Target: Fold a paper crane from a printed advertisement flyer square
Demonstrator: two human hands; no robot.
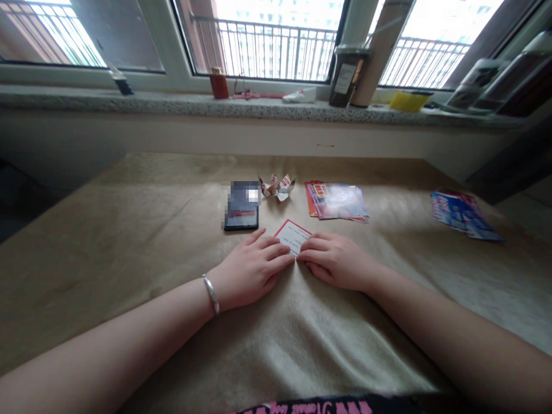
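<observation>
A small white sheet of paper point(292, 236) with printed lines and a red edge lies turned cornerwise on the cloth, partly covered by my fingers. My left hand point(254, 267), with a silver bracelet at the wrist, is on its left edge, index finger at the near corner and outer fingers spread. My right hand point(334, 259) has its fingers bent together over the right edge, meeting the left fingertips near that corner. Both hands seem to pinch the paper; the left thumb is hidden. Just beyond stands a folded paper piece point(278, 187) with pointed tips.
A phone point(242, 207), partly pixelated, lies left of the folded piece. Printed leaflets point(338, 201) are stacked to the right, and blue leaflets point(466, 214) lie farther right. A tan cloth point(107, 247) covers the table. The stone windowsill point(172, 104) holds a lidded dark container point(346, 77).
</observation>
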